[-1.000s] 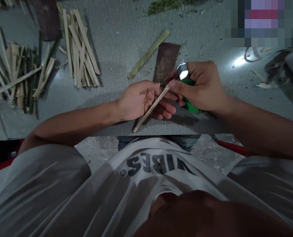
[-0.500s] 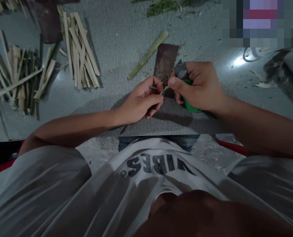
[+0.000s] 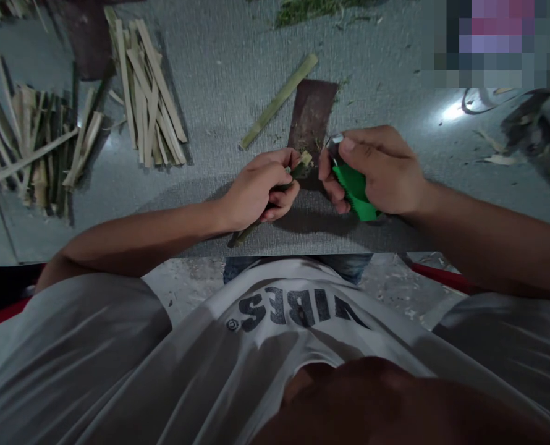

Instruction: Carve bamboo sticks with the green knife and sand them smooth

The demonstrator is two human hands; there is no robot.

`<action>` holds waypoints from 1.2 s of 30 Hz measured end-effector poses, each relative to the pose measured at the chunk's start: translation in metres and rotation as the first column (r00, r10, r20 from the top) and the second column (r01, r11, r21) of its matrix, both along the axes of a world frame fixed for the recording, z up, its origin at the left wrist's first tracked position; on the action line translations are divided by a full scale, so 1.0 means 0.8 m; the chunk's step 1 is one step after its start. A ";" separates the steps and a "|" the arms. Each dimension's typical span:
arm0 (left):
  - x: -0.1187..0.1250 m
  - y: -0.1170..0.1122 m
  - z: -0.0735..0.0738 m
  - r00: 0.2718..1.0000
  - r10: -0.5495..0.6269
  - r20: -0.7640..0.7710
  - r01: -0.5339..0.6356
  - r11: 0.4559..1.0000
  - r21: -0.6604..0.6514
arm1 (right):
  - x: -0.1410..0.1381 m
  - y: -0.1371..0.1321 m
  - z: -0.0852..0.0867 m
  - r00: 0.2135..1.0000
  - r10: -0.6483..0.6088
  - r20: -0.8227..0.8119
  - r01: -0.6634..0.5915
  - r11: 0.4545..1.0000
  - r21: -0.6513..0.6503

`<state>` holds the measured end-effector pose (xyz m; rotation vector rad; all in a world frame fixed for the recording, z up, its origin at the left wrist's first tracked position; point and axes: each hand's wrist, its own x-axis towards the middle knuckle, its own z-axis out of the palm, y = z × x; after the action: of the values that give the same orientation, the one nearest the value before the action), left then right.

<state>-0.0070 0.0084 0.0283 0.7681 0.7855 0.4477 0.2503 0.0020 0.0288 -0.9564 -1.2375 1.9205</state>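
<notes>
Grey tabletop (image 3: 219, 80) below, left hand (image 3: 261, 193) grips a strip (image 3: 305, 159), right hand (image 3: 386, 170) a green cutter (image 3: 356, 190).

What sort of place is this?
Probably a small craft workshop, though one view can't confirm it. Light cut sticks lie piled on the grey table, green scraps are heaped farther off, and the right hand grips a green tool.
</notes>
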 end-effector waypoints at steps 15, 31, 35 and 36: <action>0.001 0.014 -0.015 0.991 -0.008 0.130 0.002 0.999 0.050 | -0.007 0.009 0.007 0.925 0.354 -0.139 -0.371 0.920 -0.129; -0.007 0.023 -0.025 0.983 -0.149 0.104 0.102 0.926 0.363 | -0.017 0.002 -0.019 0.918 0.330 -0.220 -0.377 0.897 -0.230; -0.004 0.026 -0.034 0.995 -0.090 0.046 0.056 0.871 0.489 | -0.019 0.005 -0.019 0.911 0.342 -0.232 -0.393 0.890 -0.232; -0.003 0.027 -0.035 0.995 -0.096 0.037 0.065 0.865 0.497 | -0.020 0.007 -0.018 0.913 0.331 -0.238 -0.387 0.888 -0.249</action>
<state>-0.0094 0.0298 0.0004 1.2581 0.5796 0.6057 0.2342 0.0073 0.0145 -0.6927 -1.0958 2.4809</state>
